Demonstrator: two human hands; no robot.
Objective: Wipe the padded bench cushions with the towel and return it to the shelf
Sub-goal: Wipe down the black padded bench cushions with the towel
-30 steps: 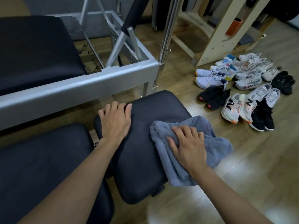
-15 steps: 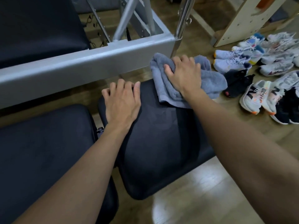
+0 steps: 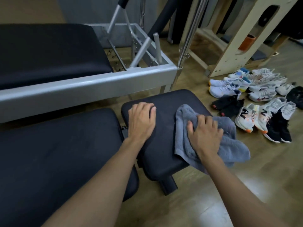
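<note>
A small black padded cushion [image 3: 164, 154] sits in the middle of the view, with a larger black bench cushion [image 3: 57, 153] to its left. My right hand [image 3: 203, 133] presses a crumpled grey-blue towel [image 3: 232, 149] onto the small cushion's right side; part of the towel hangs over the right edge. My left hand [image 3: 141, 122] rests on the small cushion's far left corner, fingers curled over its edge. It holds nothing.
A grey metal frame [image 3: 85, 87] with another black pad [image 3: 45, 53] runs behind the cushions. Several pairs of shoes [image 3: 255, 102] lie on the wooden floor to the right. A wooden frame [image 3: 232, 46] and a chrome pole [image 3: 188, 35] stand behind them.
My right hand has dragged the towel from the small cushion's far edge back toward me and to the right. The left hand's fingers have curled at the far edge.
</note>
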